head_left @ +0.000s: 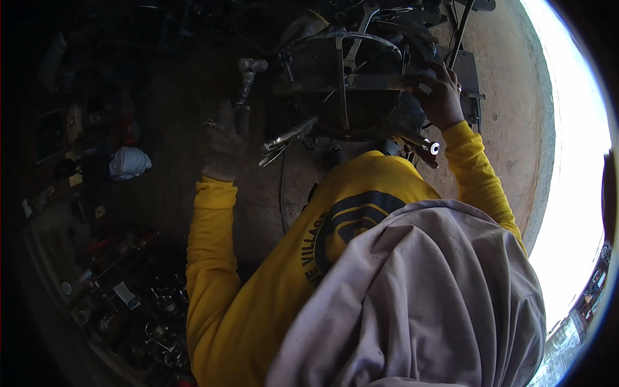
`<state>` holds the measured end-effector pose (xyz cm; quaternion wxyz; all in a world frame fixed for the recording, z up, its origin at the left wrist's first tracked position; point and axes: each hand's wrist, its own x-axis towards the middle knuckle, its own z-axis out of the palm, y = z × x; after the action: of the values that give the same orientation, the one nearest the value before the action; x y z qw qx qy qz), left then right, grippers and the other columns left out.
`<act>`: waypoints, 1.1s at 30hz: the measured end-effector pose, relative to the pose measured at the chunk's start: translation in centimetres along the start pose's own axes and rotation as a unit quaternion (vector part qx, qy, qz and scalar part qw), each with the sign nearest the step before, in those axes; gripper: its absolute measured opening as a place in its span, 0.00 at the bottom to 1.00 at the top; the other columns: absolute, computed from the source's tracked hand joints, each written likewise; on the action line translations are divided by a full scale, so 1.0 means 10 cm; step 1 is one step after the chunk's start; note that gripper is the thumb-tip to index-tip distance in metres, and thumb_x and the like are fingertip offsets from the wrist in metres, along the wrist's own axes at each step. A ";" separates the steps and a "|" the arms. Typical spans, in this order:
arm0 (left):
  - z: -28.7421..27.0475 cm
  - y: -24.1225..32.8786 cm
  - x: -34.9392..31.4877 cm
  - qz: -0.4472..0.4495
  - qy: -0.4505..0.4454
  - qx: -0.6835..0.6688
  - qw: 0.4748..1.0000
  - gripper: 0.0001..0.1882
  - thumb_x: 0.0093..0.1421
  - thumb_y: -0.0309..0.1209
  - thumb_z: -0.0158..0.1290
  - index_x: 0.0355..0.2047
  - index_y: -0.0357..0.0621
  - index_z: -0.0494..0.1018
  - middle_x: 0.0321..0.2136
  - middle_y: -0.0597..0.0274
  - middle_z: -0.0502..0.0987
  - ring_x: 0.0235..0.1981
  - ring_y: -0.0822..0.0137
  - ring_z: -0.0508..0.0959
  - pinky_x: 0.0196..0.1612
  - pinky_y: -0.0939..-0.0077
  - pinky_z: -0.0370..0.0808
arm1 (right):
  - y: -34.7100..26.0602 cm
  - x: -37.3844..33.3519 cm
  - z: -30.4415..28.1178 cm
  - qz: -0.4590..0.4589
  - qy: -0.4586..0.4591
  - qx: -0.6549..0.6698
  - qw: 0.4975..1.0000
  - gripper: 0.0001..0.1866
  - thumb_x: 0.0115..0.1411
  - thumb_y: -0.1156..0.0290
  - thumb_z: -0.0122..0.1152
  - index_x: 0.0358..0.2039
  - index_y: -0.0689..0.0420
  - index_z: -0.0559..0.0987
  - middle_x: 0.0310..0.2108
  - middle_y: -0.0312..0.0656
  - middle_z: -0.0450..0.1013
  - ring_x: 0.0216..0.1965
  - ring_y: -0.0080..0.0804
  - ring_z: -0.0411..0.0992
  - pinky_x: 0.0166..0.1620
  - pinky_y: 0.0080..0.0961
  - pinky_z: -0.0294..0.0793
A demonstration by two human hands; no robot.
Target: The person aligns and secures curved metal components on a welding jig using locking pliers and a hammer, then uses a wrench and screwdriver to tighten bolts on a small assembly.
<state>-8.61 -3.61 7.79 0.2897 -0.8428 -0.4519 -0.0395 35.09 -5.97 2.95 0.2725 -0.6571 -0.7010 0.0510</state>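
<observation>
My left hand (222, 145), in a knitted glove, is closed around a hammer (246, 76), its metal head raised at the left of the work. Bare and bent at the knuckles, my right hand (442, 97) is at the right end of a flat metal bar (367, 82); its fingers look pinched together, but what is between them is too dark to make out. Behind and above the bar curves a metal hoop (380, 40). Locking pliers (290, 138) jut from the near left of the work, and another clamp-like tool (422, 147) sticks out at the near right.
An open-ended wrench (362, 39) leans across the hoop, with a work glove (306, 27) beside it. A white bag (129, 162) lies on the left. Several metal parts (166, 342) clutter the lower left. Bright daylight enters from the right, over a brown floor (516, 97).
</observation>
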 end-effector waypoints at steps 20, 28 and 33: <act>-0.89 0.19 2.06 0.033 0.099 -0.695 0.711 0.20 0.68 0.33 0.35 0.56 0.37 0.62 0.54 0.54 0.67 0.54 0.65 0.69 0.57 0.76 0.65 | -0.90 0.60 -1.07 -0.036 0.102 0.442 0.890 0.23 0.62 0.61 0.53 0.53 0.61 0.66 0.33 0.46 0.73 0.35 0.34 0.72 0.38 0.28 0.72; 0.44 0.21 0.52 -0.249 -0.096 -0.450 0.852 0.15 0.64 0.45 0.47 0.44 0.50 0.70 0.37 0.62 0.78 0.38 0.60 0.80 0.39 0.69 0.76 | -0.10 -0.83 -0.53 0.269 -0.077 0.358 0.891 0.20 0.66 0.54 0.48 0.35 0.62 0.72 0.20 0.36 0.64 0.22 0.21 0.59 0.28 0.25 0.63; 0.37 0.71 0.47 -0.208 -0.056 -0.438 0.873 0.18 0.65 0.48 0.44 0.45 0.53 0.73 0.35 0.58 0.79 0.36 0.59 0.79 0.37 0.66 0.75 | -0.05 -1.12 -0.26 0.224 -0.114 0.272 0.929 0.21 0.67 0.54 0.45 0.35 0.62 0.72 0.17 0.43 0.64 0.20 0.32 0.62 0.27 0.31 0.63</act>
<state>-1.00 -1.20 3.02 -0.1495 -0.7710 -0.5683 -0.2455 35.72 -17.43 1.85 0.3405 -0.6878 -0.5209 0.3736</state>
